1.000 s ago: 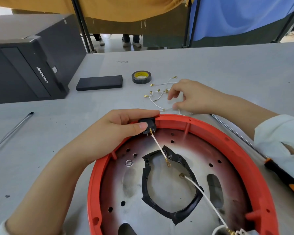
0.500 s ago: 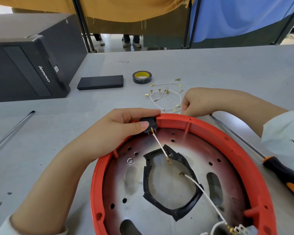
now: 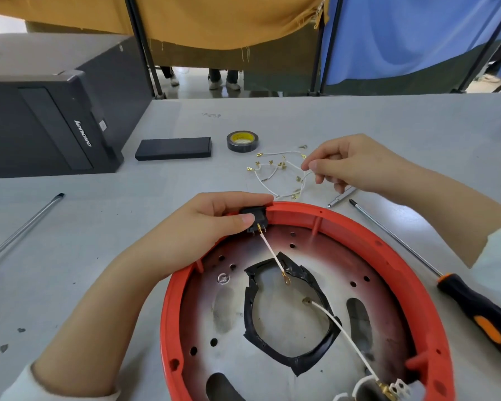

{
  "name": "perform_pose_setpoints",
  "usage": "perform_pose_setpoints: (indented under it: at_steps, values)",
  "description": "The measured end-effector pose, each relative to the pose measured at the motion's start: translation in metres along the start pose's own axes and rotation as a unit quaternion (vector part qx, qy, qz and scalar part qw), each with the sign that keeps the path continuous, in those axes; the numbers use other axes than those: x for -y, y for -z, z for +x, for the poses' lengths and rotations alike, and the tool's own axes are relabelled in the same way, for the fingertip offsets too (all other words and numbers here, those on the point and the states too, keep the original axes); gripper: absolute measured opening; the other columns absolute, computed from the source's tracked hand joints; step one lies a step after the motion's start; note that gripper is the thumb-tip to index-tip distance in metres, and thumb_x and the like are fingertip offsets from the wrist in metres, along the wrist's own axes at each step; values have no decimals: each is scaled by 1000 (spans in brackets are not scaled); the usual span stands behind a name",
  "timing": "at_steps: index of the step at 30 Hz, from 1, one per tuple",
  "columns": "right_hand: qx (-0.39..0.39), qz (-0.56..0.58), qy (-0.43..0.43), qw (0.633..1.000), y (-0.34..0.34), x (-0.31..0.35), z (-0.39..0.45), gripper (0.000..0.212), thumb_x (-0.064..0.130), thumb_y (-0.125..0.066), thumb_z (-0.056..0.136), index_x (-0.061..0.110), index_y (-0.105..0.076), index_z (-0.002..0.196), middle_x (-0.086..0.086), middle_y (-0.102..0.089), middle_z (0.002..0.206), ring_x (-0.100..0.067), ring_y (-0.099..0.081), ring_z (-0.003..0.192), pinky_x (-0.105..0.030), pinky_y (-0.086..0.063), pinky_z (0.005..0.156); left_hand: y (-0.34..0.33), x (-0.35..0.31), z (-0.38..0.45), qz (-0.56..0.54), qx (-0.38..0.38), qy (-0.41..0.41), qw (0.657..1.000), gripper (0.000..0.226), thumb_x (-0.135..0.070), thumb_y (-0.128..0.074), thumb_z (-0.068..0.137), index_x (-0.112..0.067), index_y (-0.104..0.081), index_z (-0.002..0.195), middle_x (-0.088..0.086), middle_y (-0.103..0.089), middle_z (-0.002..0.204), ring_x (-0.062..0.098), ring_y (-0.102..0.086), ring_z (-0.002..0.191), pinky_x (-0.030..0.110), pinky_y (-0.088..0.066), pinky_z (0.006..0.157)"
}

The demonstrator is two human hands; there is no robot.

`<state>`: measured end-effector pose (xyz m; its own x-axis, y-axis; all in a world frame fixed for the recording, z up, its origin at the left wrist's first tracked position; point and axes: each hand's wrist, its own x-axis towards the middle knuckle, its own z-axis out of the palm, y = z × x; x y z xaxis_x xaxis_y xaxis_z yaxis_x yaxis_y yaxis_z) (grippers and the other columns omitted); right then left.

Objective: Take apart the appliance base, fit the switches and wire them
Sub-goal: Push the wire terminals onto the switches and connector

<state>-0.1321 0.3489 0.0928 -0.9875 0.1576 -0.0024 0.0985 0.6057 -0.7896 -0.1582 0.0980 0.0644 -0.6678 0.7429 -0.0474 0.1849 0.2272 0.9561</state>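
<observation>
The round red appliance base (image 3: 388,250) lies open side up at the front, showing its metal plate with a black taped cutout. My left hand (image 3: 203,224) grips a black rocker switch (image 3: 259,218) seated at the rim's far edge. A short white wire (image 3: 272,253) runs from a switch terminal down onto the plate. Behind the rim lies a loose bunch of white wires with brass terminals (image 3: 275,175). My right hand (image 3: 359,166) hovers over their right side, thumb and forefinger pinching one wire.
A long screwdriver with a black and orange handle (image 3: 480,308) lies right of the base, a small one (image 3: 340,196) under my right hand. A metal rod (image 3: 23,230) lies left. Black tape roll (image 3: 242,141), flat black box (image 3: 174,149) and computer case (image 3: 41,120) stand behind.
My right hand has left the base's rim and gone back up to the wire bunch, taking hold of one wire. My left hand keeps its hold on the switch.
</observation>
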Motion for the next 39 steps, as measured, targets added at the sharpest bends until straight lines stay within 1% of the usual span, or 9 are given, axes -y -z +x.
perform_pose_setpoints:
  at_steps: [4,9,13,15,19,26,30,36,39]
  values:
    - [-23,125,9,992,-2,6,-14,18,5,-52,95,9,-70,94,-1,-55,67,-7,-45,51,-20,-48,50,-2,0,1,-30,-7,3,1000,37,-1,-50,95,-26,-67,116,-9,-72,113,7,-64,111,22,-46,100]
    - [2,140,35,990,-9,20,-26,23,5,-47,98,12,-69,96,-2,-52,70,-7,-45,52,-19,-47,53,-6,-1,3,-134,-33,23,990,40,8,-48,92,-12,-60,124,-6,-74,107,5,-69,97,10,-50,78]
    - [47,155,71,984,-19,30,-36,23,6,-49,97,14,-71,97,4,-55,65,-9,-47,54,-20,-48,56,-13,-4,3,-156,-85,5,984,44,-19,-61,87,-23,-50,129,-7,-74,106,4,-68,101,9,-49,77]
    - [59,167,82,981,-25,32,-39,24,5,-49,97,14,-71,94,5,-55,63,-9,-46,52,-20,-47,54,-15,-5,3,-152,-125,-6,980,43,-29,-66,78,-22,-58,120,-5,-76,99,4,-69,98,10,-51,76]
    - [49,144,93,984,-31,34,-43,24,7,-50,96,19,-71,92,4,-56,65,-12,-45,52,-21,-44,52,-17,-6,1,-127,-185,-48,973,8,-11,-66,86,-12,-71,93,2,-77,84,8,-73,81,12,-52,69]
    - [-1,-37,170,985,-36,33,-54,13,25,-59,92,24,-72,93,9,-65,71,-2,-56,65,-14,-43,62,-19,-10,0,-91,-206,-92,970,8,-11,-66,85,-17,-71,88,-5,-76,78,3,-72,77,7,-48,70]
    - [0,-2,163,987,-40,29,-58,15,28,-58,92,28,-69,102,8,-58,57,-1,-53,54,-8,-39,58,-17,-10,0,-105,-210,-87,968,8,-11,-64,88,-16,-69,90,-4,-76,75,1,-71,73,5,-47,67]
    - [-33,73,168,983,-30,24,-60,11,16,-64,89,24,-67,96,4,-64,63,-3,-56,47,-9,-42,52,-16,-11,-2,-115,-210,-92,966,11,-18,-63,88,-21,-69,97,-2,-76,78,6,-73,79,6,-48,70]
    - [-12,125,147,981,-25,23,-60,11,12,-63,89,22,-68,91,-1,-67,66,-8,-45,37,-20,-42,41,-14,-11,-2,-142,-198,-95,965,15,-20,-59,90,-22,-69,101,2,-77,80,14,-74,84,13,-52,74]
